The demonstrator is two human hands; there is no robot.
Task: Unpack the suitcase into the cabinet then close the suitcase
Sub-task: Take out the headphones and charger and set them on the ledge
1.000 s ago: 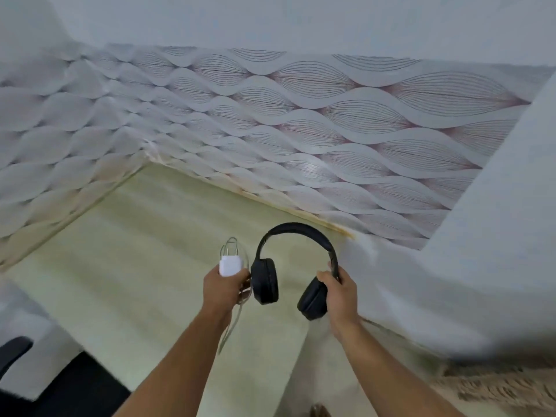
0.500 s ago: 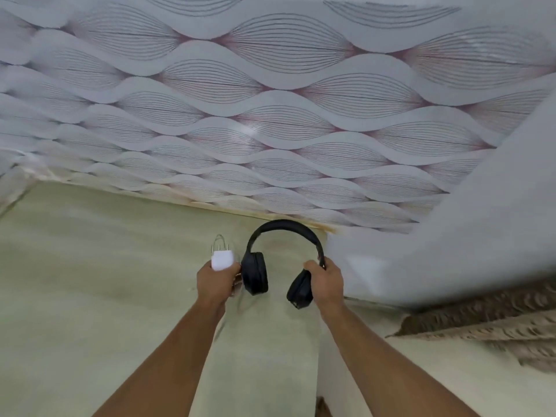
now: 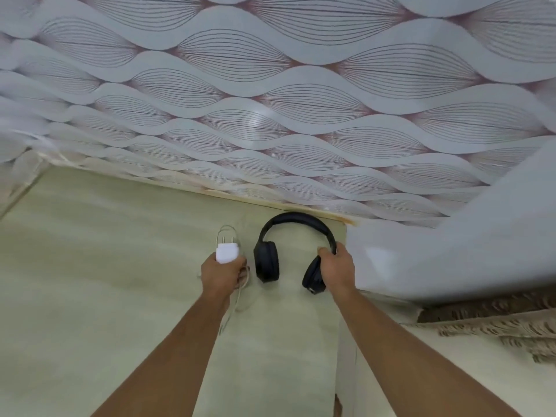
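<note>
My left hand (image 3: 221, 273) grips a white charger (image 3: 227, 252) with its prongs pointing away and its white cable (image 3: 234, 299) dangling below the hand. My right hand (image 3: 337, 267) holds black over-ear headphones (image 3: 296, 233) by the right earcup (image 3: 313, 273) and band. The left earcup (image 3: 266, 261) hangs free between my hands. Both items sit low over a pale green shelf surface (image 3: 105, 266) inside the cabinet. The suitcase is out of sight.
The cabinet's back wall (image 3: 270, 100) carries a grey wave-patterned paper. A white panel (image 3: 451, 251) stands at the right of the shelf. A brown patterned cloth (image 3: 496, 323) shows at the lower right. The shelf stretches far to the left.
The view has swung right and closer to the back wall. Both hands have carried the charger and headphones deeper toward the shelf's rear right corner.
</note>
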